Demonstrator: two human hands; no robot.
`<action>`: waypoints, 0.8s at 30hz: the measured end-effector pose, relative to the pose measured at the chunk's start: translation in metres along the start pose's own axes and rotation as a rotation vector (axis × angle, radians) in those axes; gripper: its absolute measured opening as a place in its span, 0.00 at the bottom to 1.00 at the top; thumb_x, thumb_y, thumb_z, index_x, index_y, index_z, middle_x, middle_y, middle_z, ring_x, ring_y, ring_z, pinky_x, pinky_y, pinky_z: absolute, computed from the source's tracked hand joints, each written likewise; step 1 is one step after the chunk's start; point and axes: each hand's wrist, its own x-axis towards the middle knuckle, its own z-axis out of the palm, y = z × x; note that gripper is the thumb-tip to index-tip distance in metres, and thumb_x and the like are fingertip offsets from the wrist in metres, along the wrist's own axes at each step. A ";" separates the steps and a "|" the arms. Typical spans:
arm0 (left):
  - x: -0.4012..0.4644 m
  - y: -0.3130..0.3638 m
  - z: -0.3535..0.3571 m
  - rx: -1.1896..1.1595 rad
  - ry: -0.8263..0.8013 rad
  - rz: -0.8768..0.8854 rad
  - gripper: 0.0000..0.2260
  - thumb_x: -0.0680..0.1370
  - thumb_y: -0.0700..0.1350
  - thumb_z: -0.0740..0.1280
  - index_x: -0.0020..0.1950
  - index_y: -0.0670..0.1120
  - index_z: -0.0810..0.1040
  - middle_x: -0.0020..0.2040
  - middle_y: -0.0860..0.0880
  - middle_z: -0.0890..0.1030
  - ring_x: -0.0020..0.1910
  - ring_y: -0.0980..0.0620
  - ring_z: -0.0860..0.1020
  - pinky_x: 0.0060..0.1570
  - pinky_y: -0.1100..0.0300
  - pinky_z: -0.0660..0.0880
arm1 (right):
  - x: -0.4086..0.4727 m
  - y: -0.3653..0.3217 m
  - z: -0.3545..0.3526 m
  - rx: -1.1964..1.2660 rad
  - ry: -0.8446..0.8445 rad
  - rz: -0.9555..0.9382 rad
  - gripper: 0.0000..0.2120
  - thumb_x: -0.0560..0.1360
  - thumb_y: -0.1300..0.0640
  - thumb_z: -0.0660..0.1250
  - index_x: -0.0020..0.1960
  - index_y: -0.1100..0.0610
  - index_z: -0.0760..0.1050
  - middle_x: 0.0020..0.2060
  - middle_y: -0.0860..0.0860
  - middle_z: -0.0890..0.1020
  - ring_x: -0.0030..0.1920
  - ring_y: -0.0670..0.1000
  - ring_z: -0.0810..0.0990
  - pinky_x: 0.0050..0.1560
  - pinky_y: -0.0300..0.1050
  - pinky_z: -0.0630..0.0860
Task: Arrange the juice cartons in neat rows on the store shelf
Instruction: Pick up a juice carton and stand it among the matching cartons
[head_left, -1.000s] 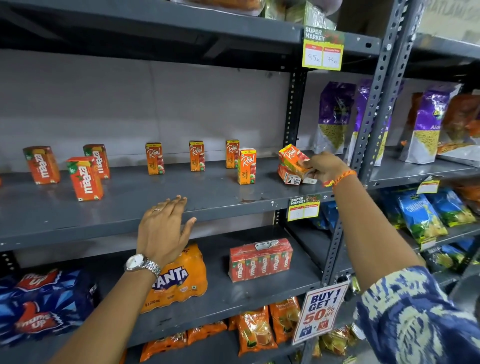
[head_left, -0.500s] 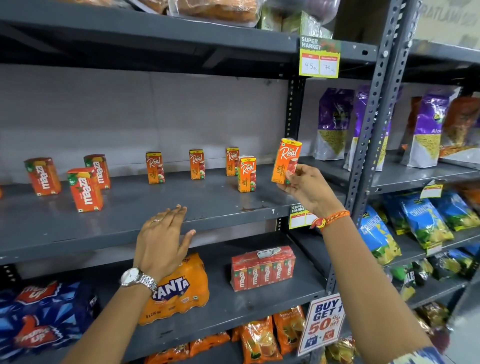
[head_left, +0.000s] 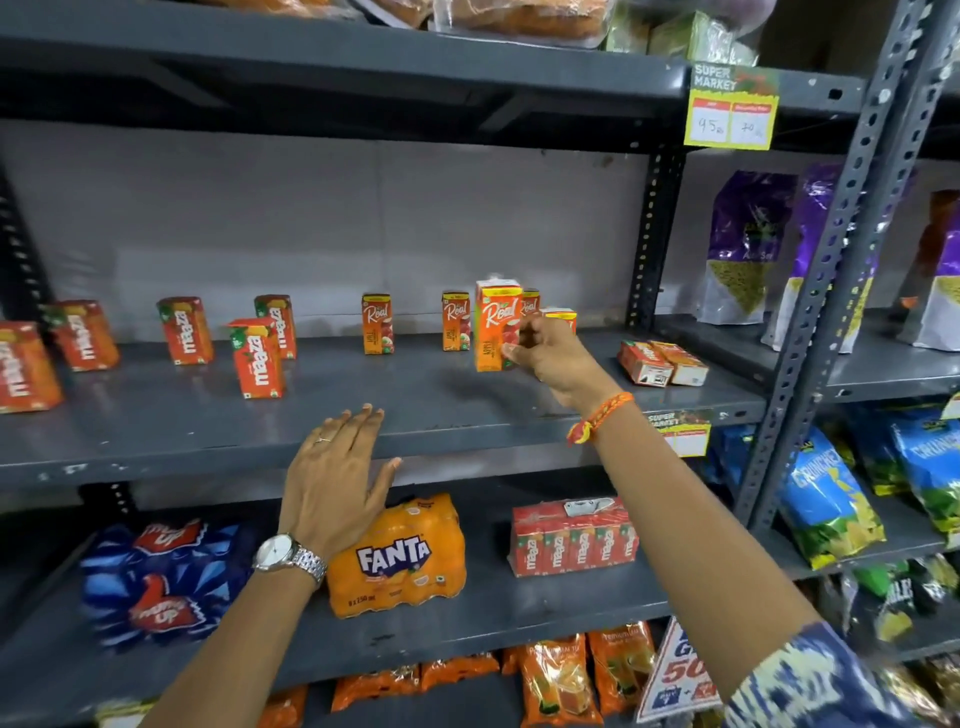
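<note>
My right hand (head_left: 550, 353) grips an orange Real juice carton (head_left: 496, 325), upright on the grey middle shelf (head_left: 415, 415). Two more Real cartons (head_left: 377, 323) (head_left: 456, 320) stand behind it to the left. Another Real carton (head_left: 531, 301) shows behind it, and a fourth (head_left: 560, 315) is partly hidden by my fingers. Several red Maaza cartons (head_left: 258, 358) stand scattered on the shelf's left part. Two cartons (head_left: 661, 362) lie on their sides at the right end. My left hand (head_left: 337, 475) rests flat and empty on the shelf's front edge.
The shelf below carries a Fanta pack (head_left: 400, 558), a Maaza multipack (head_left: 571, 538) and a blue Thums Up pack (head_left: 161, 582). A perforated upright post (head_left: 831, 270) bounds the shelf on the right. Snack bags (head_left: 826, 509) fill the neighbouring shelves.
My right hand picked up a Real carton from the fallen pile at the right, lifted it, then carried it left and down among the standing Real cartons. The left hand stayed put.
</note>
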 end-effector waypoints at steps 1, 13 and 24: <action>0.000 0.000 -0.001 0.003 -0.004 0.010 0.29 0.79 0.61 0.54 0.74 0.44 0.68 0.72 0.44 0.73 0.70 0.44 0.73 0.70 0.49 0.66 | 0.005 0.003 0.009 -0.031 -0.018 0.007 0.11 0.75 0.73 0.65 0.56 0.65 0.76 0.45 0.55 0.78 0.46 0.48 0.79 0.41 0.31 0.78; -0.003 0.011 -0.001 -0.039 -0.025 -0.004 0.30 0.79 0.62 0.52 0.76 0.46 0.64 0.75 0.46 0.68 0.74 0.46 0.67 0.75 0.50 0.58 | 0.039 0.037 0.033 -0.248 0.016 0.181 0.13 0.77 0.66 0.65 0.61 0.65 0.76 0.57 0.59 0.82 0.60 0.55 0.79 0.65 0.51 0.75; -0.004 0.010 -0.001 -0.047 0.000 -0.038 0.30 0.79 0.62 0.53 0.76 0.47 0.65 0.75 0.47 0.69 0.74 0.47 0.68 0.75 0.51 0.56 | 0.047 0.041 0.041 -0.393 0.000 0.179 0.13 0.79 0.62 0.64 0.62 0.63 0.77 0.57 0.58 0.82 0.61 0.56 0.79 0.65 0.53 0.75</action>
